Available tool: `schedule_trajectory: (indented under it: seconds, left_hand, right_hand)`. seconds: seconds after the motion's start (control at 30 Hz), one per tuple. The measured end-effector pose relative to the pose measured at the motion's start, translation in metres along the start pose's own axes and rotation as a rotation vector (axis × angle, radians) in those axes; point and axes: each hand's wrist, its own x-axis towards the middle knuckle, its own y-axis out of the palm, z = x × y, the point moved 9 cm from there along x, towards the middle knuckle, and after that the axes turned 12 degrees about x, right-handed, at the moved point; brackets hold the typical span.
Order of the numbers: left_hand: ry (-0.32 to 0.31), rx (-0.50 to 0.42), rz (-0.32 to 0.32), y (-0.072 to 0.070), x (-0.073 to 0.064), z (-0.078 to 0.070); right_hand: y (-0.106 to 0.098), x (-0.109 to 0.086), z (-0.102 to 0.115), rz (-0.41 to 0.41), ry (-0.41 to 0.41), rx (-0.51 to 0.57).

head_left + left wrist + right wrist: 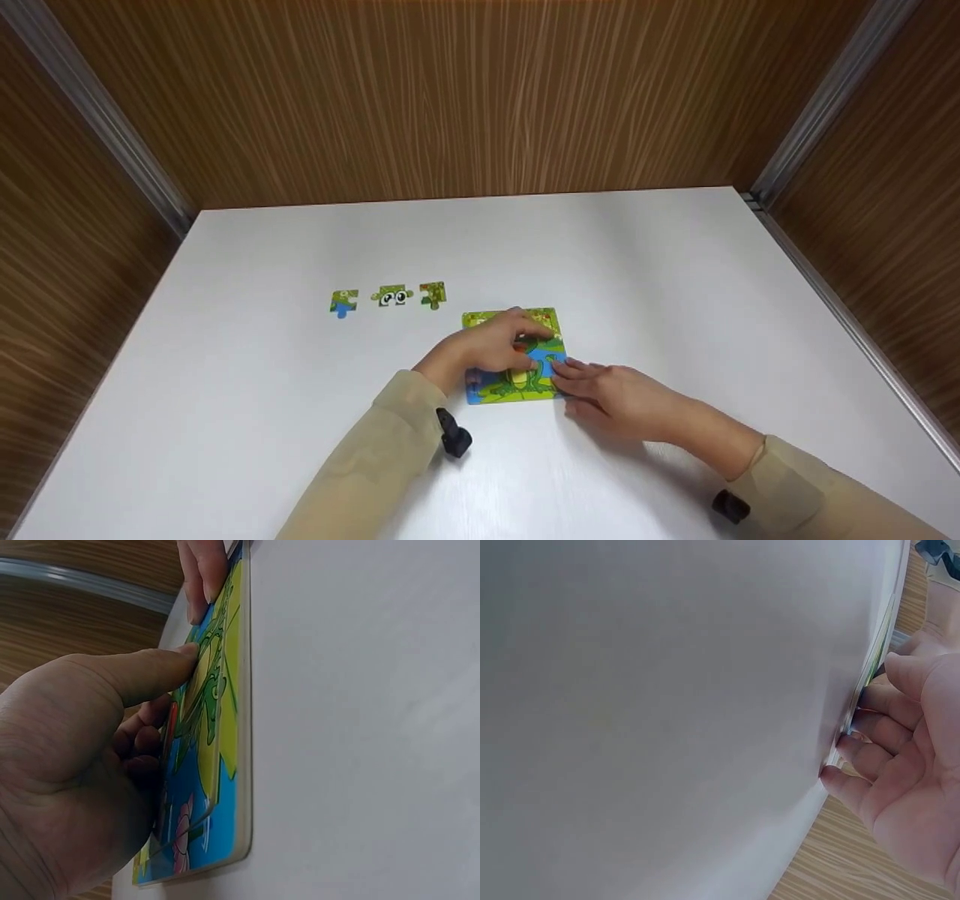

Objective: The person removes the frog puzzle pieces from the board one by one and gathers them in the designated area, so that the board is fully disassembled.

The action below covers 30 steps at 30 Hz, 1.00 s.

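Observation:
A frog jigsaw puzzle (549, 386) lies in its flat frame on the white table. My left hand (491, 343) is over its left and middle part, hiding much of the picture. In the left wrist view its straight thumb (154, 673) touches the frog picture, while the other fingers bend lower behind it, partly hidden. My right hand (626, 401) rests at the board's right edge, fingertips on the blue part. From the right wrist, the fingers (881, 731) of that hand appear loosely bent along the board's thin edge.
Three loose puzzle pieces lie in a row behind and left of the board: a blue-green piece (343, 302), one with two cartoon eyes (392, 296), and a green one with red spots (433, 294). Wood-grain panels (480, 97) wall the table's back and sides.

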Motion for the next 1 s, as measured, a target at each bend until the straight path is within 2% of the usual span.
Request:
schedule_trajectory:
  seconds: [0.17, 0.4, 0.6, 1.0]
  left_hand:
    - [0.014, 0.003, 0.001, -0.0003, 0.0006, -0.0002]
    - [0.026, 0.008, -0.007, -0.001, 0.0003, -0.0011]
    - [0.038, -0.056, -0.032, -0.0022, 0.0003, -0.0029]
    - [0.049, -0.124, -0.051, 0.001, -0.0006, 0.0003]
  right_hand:
    - [0.0009, 0.0012, -0.0022, 0.007, 0.019, 0.001]
    - [-0.0007, 0.0007, -0.0001, -0.005, -0.005, -0.005]
    - [-0.0026, -0.0017, 0.0029, -0.021, -0.024, -0.016]
    - [-0.0012, -0.0005, 0.0024, -0.018, -0.032, 0.002]
